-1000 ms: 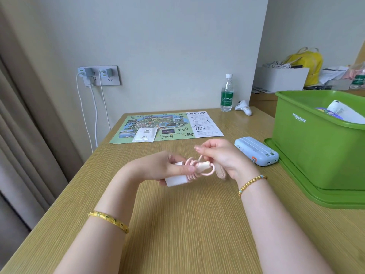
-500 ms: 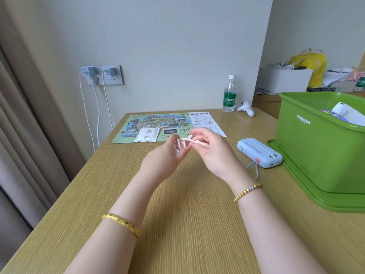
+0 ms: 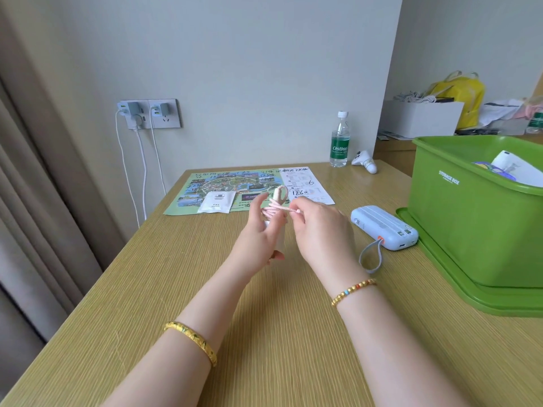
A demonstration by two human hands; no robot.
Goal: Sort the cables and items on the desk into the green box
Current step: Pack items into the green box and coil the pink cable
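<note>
Over the middle of the wooden desk (image 3: 264,333) my left hand (image 3: 261,230) holds a small white charger, mostly hidden behind the palm, with a pink braided cable (image 3: 274,208) looped around it. My right hand (image 3: 317,227) pinches the free end of that pink cable beside the left fingers. To the right, the green storage box (image 3: 470,230) stands on its green lid and holds papers. A light blue power bank (image 3: 383,227) with a grey strap lies between my right hand and the box.
A printed map sheet (image 3: 235,186) with a white sachet (image 3: 216,202) on it lies at the back of the desk. A water bottle (image 3: 340,141) and a white controller (image 3: 365,162) stand at the far edge. Chargers with white cables hang from the wall socket (image 3: 150,113).
Both hands have lifted the charger and turned it more upright. The pink cable now sits in loops on it, and my right hand has shifted the cable end to the right.
</note>
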